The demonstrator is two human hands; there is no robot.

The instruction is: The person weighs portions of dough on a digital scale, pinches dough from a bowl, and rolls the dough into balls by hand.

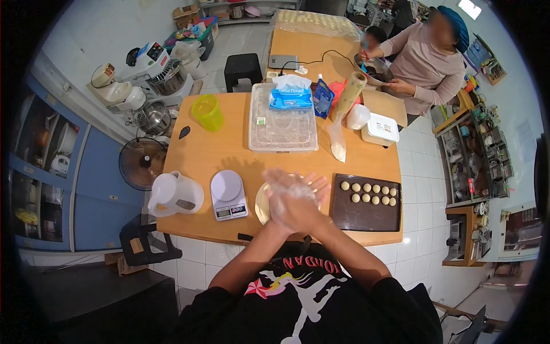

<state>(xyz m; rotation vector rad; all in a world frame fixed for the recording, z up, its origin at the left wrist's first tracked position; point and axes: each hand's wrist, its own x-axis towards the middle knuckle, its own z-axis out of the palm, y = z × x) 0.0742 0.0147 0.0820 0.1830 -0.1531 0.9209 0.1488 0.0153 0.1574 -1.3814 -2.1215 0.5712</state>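
My left hand (279,198) and my right hand (303,209) lie across each other, palms together, over a gold-coloured round dish (261,206). White powder coats both palms, and their fingers are stretched out and slightly blurred. Whether anything small lies between the palms is hidden. To the right, a dark baking tray (366,218) carries two rows of small pale dough balls (365,187). A white kitchen scale (228,195) stands just left of the dish.
A white pitcher (177,195) and a yellow-green cup (207,112) stand left on the wooden table. Beyond my hands are a clear lidded box (282,129) with a tissue pack (291,93), a piping bag (337,143) and a white tub (380,129). Another person (427,69) works over a bowl.
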